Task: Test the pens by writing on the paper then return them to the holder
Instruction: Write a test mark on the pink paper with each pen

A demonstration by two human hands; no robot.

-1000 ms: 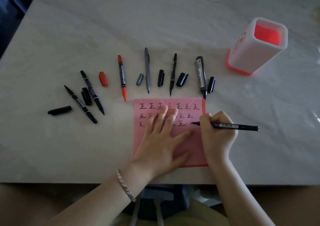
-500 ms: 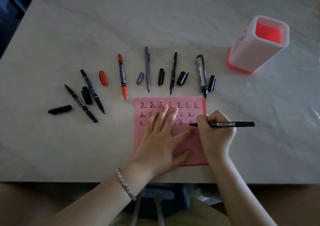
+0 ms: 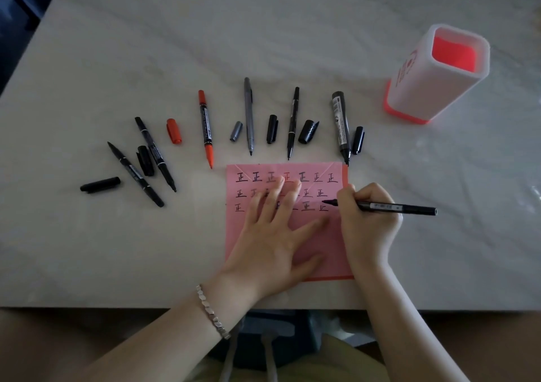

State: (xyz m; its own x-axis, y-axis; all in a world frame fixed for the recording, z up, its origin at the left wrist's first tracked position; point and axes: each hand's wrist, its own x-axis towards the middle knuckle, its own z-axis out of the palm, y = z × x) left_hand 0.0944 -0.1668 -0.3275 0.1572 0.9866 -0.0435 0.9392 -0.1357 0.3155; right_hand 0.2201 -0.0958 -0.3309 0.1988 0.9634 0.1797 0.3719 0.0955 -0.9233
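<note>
- Black pen (image 3: pixel 401 207) is gripped in the right hand (image 3: pixel 369 220). The fingers and thumb are curled round the barrel close to the tip, and the rest of the barrel points out to the right, low over the desk (image 3: pixel 263 30).
- The pen's uncapped tip rests on the pink paper (image 3: pixel 330 247), at the right end of the third row of written marks.
- The left hand (image 3: pixel 272 244) lies palm down on the paper, fingers straight and spread, holding nothing. Its fingertips cover parts of the second and third rows. A bracelet (image 3: pixel 212 313) sits on that wrist.
- The paper lies near the desk's front edge and carries three rows of the same small mark, mostly black, with one red and one grey in the top row.
- Just beyond the paper's far edge a row of uncapped pens lies with tips towards it.
- The thick black marker (image 3: pixel 341 126) reaches the paper's far right corner, with a narrow black cap (image 3: pixel 358 140) just to its right.
- Going left come a wide black cap (image 3: pixel 308 131), the thin black pen (image 3: pixel 292 122), a plain black cap (image 3: pixel 272 129), the grey pen (image 3: pixel 248 115), a grey cap (image 3: pixel 236 131), the red marker (image 3: pixel 205 126) and a red cap (image 3: pixel 174 131).
- Further left, two black pens (image 3: pixel 155 153) lie slanted side by side with a middle black cap (image 3: pixel 145 160) between them. A lone black cap (image 3: pixel 100 184) lies apart at the far left.
- The holder (image 3: pixel 424 88) stands upright at the far right of the desk, well apart from the pens. It is white with a red base, and its red inside shows through the open top.
</note>
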